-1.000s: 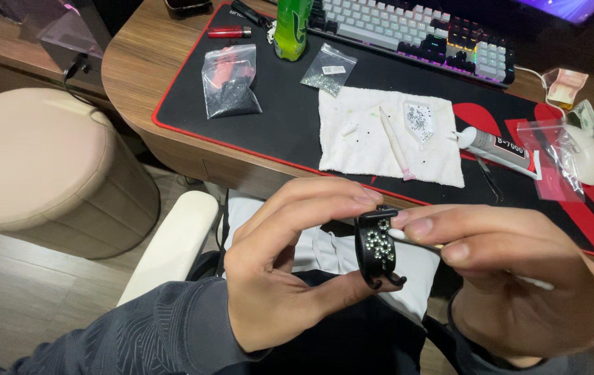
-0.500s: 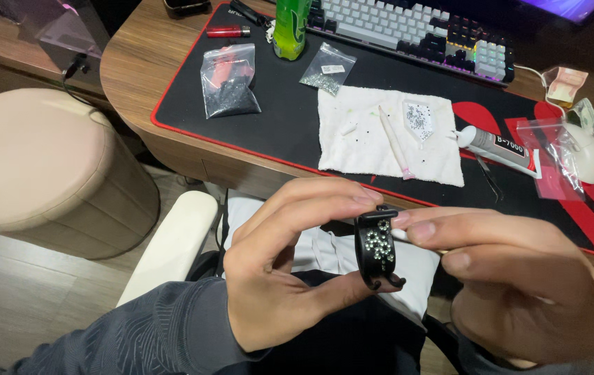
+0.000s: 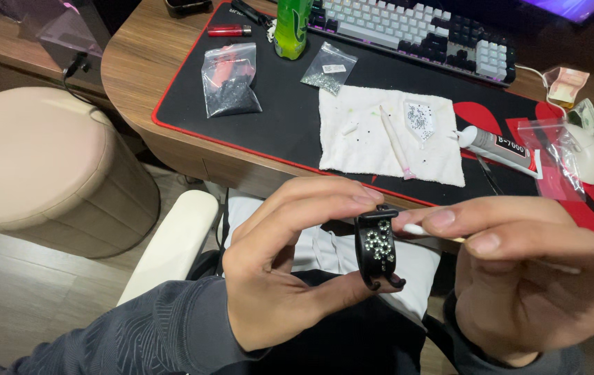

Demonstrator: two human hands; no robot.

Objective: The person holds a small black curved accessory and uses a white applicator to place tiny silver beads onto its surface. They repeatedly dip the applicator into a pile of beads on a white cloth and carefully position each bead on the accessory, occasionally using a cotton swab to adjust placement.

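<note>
My left hand (image 3: 283, 271) pinches a small black case (image 3: 377, 246) between thumb and fingers, held up over my lap. Small silvery rhinestones dot the case's facing side. My right hand (image 3: 526, 278) grips a thin white-tipped stick (image 3: 422, 230), whose tip touches the upper right edge of the case. Both hands hover in front of the desk edge.
On the black desk mat (image 3: 283, 132) lie a white cloth (image 3: 380, 139) with a pile of stones, a glue tube (image 3: 498, 147), small plastic bags (image 3: 227, 80), a green bottle (image 3: 291, 28) and a keyboard (image 3: 415, 28). A beige round stool (image 3: 40, 167) stands at left.
</note>
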